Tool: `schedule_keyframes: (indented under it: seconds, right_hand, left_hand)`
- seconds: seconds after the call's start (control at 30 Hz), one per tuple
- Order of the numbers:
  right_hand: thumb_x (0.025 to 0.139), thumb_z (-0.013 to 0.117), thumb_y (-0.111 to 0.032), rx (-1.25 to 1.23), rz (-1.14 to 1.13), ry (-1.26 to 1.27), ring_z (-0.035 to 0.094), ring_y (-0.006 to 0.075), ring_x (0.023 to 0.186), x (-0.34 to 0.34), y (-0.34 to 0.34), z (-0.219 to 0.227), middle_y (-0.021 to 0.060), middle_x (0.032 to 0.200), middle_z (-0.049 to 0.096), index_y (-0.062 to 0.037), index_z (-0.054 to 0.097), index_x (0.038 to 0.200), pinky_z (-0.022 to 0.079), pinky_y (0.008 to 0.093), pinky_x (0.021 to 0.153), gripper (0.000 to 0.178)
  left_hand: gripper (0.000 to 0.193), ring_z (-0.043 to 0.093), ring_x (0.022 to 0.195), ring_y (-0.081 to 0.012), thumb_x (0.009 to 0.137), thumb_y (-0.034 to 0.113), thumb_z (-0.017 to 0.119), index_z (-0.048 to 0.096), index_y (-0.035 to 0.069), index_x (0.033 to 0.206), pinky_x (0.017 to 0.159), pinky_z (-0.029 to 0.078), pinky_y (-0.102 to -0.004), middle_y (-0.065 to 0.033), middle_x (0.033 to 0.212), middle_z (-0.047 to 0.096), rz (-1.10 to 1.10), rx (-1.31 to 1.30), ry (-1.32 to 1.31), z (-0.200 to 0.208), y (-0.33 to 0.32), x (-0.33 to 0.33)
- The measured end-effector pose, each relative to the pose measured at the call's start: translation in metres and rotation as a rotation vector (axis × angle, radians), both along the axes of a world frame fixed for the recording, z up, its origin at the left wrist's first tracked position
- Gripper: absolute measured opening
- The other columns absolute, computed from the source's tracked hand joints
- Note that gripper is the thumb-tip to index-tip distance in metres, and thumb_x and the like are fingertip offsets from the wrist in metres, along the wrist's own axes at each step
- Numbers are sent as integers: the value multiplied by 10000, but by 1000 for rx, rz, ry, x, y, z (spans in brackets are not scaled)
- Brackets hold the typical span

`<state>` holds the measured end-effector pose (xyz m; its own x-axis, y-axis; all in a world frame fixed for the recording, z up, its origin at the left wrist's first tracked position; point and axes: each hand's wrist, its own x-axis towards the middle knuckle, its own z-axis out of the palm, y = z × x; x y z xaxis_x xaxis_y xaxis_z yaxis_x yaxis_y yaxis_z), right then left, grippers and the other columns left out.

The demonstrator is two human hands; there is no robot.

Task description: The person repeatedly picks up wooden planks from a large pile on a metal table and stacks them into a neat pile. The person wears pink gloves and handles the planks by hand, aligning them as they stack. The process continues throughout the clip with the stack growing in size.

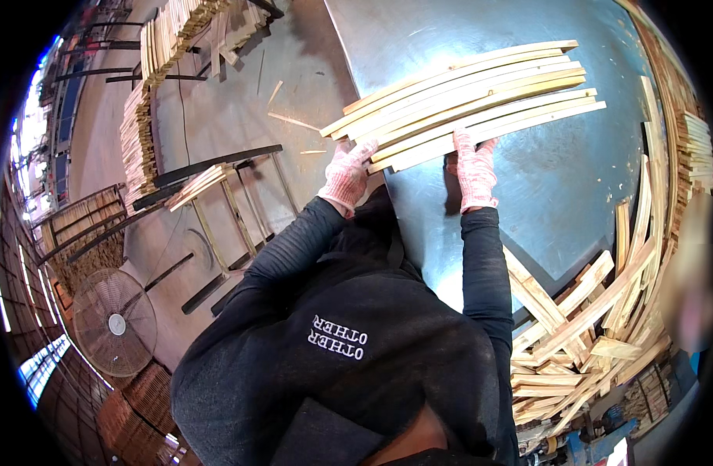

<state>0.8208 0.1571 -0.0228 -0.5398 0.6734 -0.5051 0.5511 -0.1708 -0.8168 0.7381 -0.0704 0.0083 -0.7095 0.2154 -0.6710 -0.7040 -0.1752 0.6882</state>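
Note:
Several long, pale wooden strips [481, 92] lie side by side in a slanting bundle on a shiny metal table [551, 182]. Their left ends stick out past the table's left edge. My left hand [347, 174], in a pinkish-white knit glove, is closed around the near left ends, partly hiding them. In a matching glove, my right hand [475, 169] grips the nearest strips along their near edge. Its thumb lies over the top, and the other fingers are partly hidden at the edge.
At the lower right is a jumbled heap of wood pieces [578, 330]. A metal rack [240, 210] holding a few strips stands left of me, near a round fan [116, 322]. Stacked wood [137, 144] lines the far left. Loose slivers [294, 123] lie on the floor.

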Motion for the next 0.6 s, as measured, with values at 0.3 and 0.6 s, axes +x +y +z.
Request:
schedule_keyframes:
  seconds: [0.3, 0.6]
  right_hand:
    - [867, 748, -420, -124, 66, -93, 629, 250, 1035, 4, 5, 28, 183, 1265, 620, -21, 45, 1591, 484, 335, 907, 1085]
    - [940, 688, -367, -148, -35, 119, 575, 261, 1200, 64, 14, 46, 175, 1310, 607, -2, 325, 1523, 422, 343, 1035, 778]
  left_hand:
    - [533, 657, 1014, -195, 940, 295, 700, 490, 24, 1348, 828, 549, -387, -66, 1189, 654, -184, 120, -249, 28, -10, -5]
    - [647, 614, 801, -124, 811, 418, 793, 528, -16, 1212, 729, 520, -262, -109, 1043, 641, -978, -129, -20, 44, -7, 30]
